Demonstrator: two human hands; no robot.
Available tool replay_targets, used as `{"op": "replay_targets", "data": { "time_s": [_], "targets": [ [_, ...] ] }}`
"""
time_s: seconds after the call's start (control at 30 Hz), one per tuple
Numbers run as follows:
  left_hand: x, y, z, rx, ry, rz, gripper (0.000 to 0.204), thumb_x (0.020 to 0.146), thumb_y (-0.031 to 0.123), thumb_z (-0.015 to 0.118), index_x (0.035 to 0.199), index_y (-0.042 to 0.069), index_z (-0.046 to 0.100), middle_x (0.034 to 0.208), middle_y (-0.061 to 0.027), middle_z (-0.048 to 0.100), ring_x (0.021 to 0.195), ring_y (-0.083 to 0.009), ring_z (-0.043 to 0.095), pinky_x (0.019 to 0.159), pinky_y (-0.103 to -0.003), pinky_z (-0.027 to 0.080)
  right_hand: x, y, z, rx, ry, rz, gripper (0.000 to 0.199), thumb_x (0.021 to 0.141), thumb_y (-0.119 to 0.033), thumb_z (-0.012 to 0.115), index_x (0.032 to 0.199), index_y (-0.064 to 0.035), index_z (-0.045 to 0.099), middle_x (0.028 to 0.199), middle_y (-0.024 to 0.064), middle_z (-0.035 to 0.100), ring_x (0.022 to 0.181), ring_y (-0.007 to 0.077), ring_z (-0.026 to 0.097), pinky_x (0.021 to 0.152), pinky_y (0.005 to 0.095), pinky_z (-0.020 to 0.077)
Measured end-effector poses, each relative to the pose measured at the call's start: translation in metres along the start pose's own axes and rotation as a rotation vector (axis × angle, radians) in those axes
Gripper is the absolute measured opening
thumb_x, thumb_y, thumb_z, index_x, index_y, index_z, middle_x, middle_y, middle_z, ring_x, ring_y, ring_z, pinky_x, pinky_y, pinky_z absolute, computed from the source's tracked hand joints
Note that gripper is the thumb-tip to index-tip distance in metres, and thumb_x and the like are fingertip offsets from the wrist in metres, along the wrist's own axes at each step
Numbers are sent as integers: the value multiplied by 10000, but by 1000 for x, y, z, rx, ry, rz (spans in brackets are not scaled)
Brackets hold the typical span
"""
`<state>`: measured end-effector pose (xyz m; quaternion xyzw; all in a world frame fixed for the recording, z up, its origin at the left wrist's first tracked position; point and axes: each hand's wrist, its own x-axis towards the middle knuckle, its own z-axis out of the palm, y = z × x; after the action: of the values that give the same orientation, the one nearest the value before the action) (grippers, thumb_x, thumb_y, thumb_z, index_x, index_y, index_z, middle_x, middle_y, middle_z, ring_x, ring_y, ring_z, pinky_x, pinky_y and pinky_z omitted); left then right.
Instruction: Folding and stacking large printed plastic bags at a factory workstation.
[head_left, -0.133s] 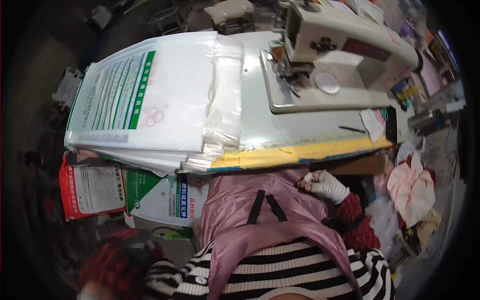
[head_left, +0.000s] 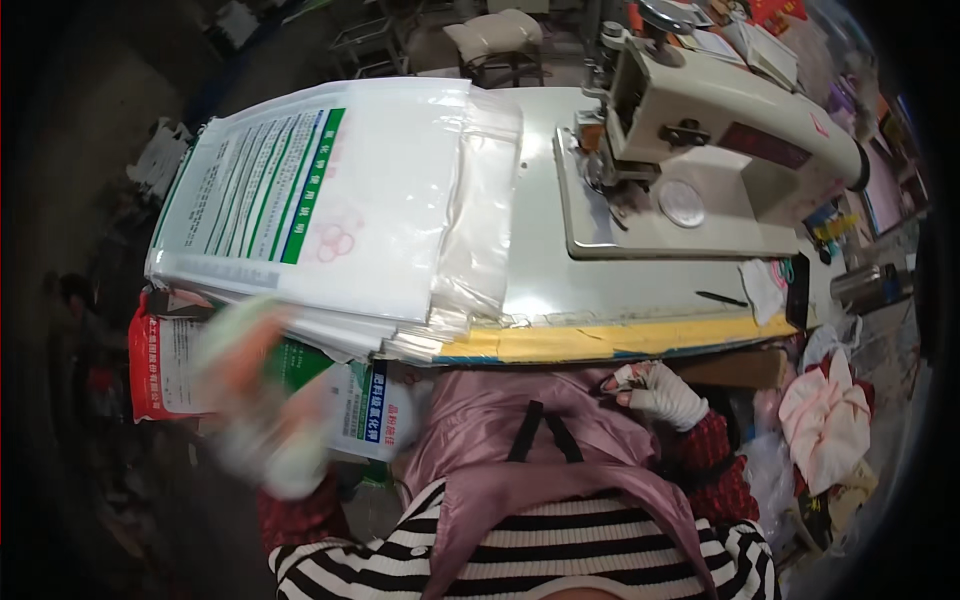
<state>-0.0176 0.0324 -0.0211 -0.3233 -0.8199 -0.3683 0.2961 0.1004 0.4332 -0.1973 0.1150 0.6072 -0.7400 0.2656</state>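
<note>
My left hand (head_left: 265, 400), in a pale glove with the fingertips bare, is smeared by motion in front of the bags at the left; its fingers do not show clearly. Resting by my lap at the table's front edge, my right hand (head_left: 660, 394) wears a white glove and has its fingers curled. A small dark thing seems to be in it, too small to name. A thick stack of white printed plastic bags (head_left: 390, 200) lies on the table left of a cream sewing machine (head_left: 725, 150). More printed bags, one red-edged bag (head_left: 150, 370) among them, hang below the stack.
The table (head_left: 620, 300) has yellow tape along its front edge. A black pen (head_left: 721, 299), a white cloth (head_left: 763, 292) and green-handled scissors (head_left: 788, 270) lie at its right. Pink cloth (head_left: 825, 425) and clear plastic (head_left: 775, 455) are heaped beside me. A cushioned stool (head_left: 495, 38) stands behind.
My left hand has swung up from the lower left to in front of the bags. The whole view has shifted a little. My right hand stays by my lap.
</note>
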Motion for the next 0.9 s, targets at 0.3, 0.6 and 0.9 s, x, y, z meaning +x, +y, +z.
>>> {"op": "replay_targets", "data": {
  "time_s": [0.3,0.6,0.9],
  "targets": [
    [-49,-142,107,537,-585,52,516,687,59,638,1180,-42,522,1205,-221,525,1180,-381,471,993,-524,362,37,-14,-17,86,80,-31,195,882,-83,625,1012,62,613,850,108,686,726,134,648,724,236,519],
    [21,-154,169,470,-566,-30,215,758,55,591,971,20,597,754,-117,594,684,-304,583,602,-425,458,37,-18,-22,185,147,23,196,898,-109,635,1001,57,614,776,130,686,613,178,661,615,258,531],
    [-68,-125,111,440,-618,195,259,760,100,639,997,6,591,948,-124,646,921,-299,602,802,-438,470,43,-5,-16,346,146,-74,158,922,-113,610,932,44,602,780,111,670,611,161,644,605,256,537]
  ]
}}
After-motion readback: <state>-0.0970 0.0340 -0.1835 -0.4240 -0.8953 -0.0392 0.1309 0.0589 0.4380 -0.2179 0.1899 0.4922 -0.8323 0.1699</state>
